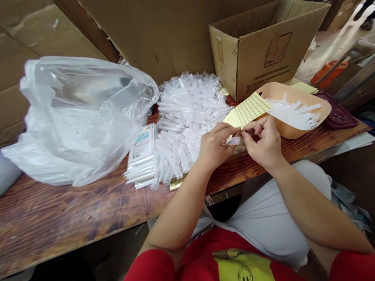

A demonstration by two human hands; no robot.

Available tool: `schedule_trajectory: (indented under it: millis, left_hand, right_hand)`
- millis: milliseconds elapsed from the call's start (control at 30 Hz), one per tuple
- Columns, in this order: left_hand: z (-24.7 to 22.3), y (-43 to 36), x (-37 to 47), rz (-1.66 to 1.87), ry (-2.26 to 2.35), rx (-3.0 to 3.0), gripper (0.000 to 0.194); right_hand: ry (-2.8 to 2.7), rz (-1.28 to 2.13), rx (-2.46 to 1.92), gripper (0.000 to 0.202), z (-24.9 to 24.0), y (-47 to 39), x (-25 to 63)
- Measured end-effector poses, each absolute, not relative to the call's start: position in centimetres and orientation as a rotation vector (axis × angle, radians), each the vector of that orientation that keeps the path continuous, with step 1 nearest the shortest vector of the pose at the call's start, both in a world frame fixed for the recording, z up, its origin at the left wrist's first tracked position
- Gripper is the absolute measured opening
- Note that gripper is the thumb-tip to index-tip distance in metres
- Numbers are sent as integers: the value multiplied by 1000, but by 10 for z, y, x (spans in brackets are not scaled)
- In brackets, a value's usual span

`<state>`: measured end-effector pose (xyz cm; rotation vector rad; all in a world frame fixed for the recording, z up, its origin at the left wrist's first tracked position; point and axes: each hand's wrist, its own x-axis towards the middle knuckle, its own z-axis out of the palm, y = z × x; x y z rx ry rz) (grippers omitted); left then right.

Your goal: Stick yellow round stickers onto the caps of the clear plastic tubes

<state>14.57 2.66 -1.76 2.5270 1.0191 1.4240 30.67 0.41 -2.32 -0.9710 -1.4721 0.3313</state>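
My left hand (217, 143) is closed on a yellow sticker sheet (249, 111) with rows of small round stickers, and a translucent plastic tube (233, 141) sticks out between its fingers. My right hand (265, 140) is pinched at the sheet's lower corner, its fingertips almost touching the left ones; what lies between them is too small to tell. Behind and left of my hands spreads a big heap of clear plastic tubes (187, 113). An orange bin (293, 132) with white translucent pieces (293, 113) in it stands right of the sheet.
A large clear plastic bag (84, 121) lies on the wooden table (96, 210) at the left. Beside it is a stack of printed packets (142, 152). A cardboard box (260, 62) stands at the back, and a dark red tray (341, 115) sits at the right.
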Motion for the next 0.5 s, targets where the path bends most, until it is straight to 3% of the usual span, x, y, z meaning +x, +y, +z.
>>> schedule_trajectory:
  millis: [500]
  left_hand:
    - [-21, 26, 148, 1475, 1084, 2586, 15]
  right_hand:
    - [-1466, 243, -994, 35, -28, 3, 299]
